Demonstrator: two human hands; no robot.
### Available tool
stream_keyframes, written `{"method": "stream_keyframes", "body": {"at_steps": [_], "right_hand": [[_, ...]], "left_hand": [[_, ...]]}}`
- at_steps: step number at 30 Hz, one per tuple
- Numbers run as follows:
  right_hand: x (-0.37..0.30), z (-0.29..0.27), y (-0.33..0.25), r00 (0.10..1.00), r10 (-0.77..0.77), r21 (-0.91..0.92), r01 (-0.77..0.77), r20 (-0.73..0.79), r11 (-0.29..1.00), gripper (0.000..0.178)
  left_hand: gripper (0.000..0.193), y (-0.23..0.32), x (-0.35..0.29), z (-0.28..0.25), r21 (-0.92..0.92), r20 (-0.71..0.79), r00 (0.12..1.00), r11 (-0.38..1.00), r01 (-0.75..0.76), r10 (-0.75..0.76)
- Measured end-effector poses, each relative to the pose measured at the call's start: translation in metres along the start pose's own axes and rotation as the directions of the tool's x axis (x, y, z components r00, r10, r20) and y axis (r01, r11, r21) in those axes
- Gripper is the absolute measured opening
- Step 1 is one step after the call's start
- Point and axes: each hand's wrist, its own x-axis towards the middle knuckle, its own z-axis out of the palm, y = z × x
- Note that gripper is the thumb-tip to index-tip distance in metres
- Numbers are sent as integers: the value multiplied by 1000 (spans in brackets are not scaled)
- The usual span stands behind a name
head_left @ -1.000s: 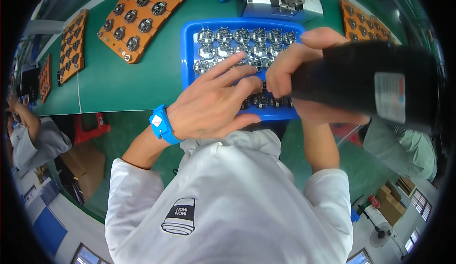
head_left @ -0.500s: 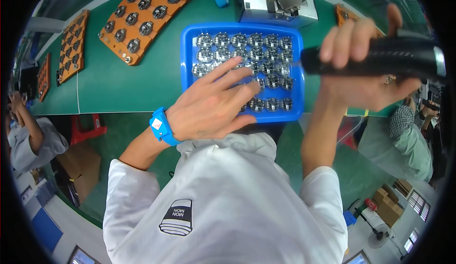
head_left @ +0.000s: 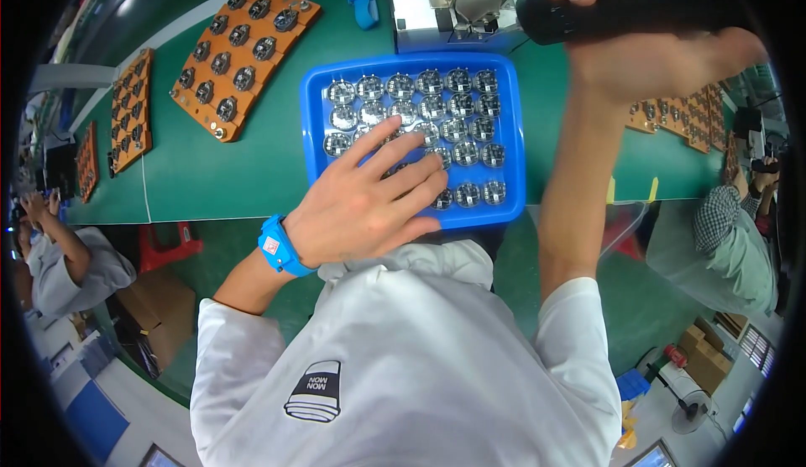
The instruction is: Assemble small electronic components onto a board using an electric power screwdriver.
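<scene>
Where the bare left hand lies: over the lower left of the shallow blue plastic tray, palm down, its fingers spread apart with gaps between them; whether the fingertips press on anything cannot be told.
Left wrist: wrapped in a bright blue wristband with a small pale label.
Tray: at the centre of the frame, on the flat green table, above the wearer's white shirt.
Tray contents: round silver-and-black parts set out in rows, some hidden under the left hand.
Bare right hand: raised at the upper right of the frame, slightly blurred, its fingers wrapped around a long black handheld tool.
Tool: lying across the grip, its narrower end toward the frame's left, near the silver box-shaped metal machine at the top.
Orange rectangular board: upper left, bearing dark round pieces; similar boards appear at far left and right.
Loose blue strap: on the table at the top, just left of the machine.
Co-workers: one person in grey at the left edge, another in pale green at the right.
</scene>
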Motion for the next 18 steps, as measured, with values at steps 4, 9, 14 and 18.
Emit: {"method": "stream_keyframes", "body": {"at_steps": [4, 9, 14, 18], "right_hand": [[-7, 5, 5, 1000, 10, 20, -10, -8, 1000, 96], [-14, 16, 6, 1000, 7, 36, -7, -9, 999, 96], [-16, 28, 7, 1000, 4, 41, -4, 6, 999, 97], [-17, 34, 10, 1000, 5, 36, -6, 16, 999, 98]], "left_hand": [[53, -4, 3, -5, -20, 74, 997, 1000, 15, -14], [53, -21, 12, -9, -32, 106, 988, 994, -106, 109], [54, -36, 18, -10, -54, 105, 952, 958, -283, 287], [53, -42, 22, -12, -80, 115, 937, 943, -323, 330]]}}
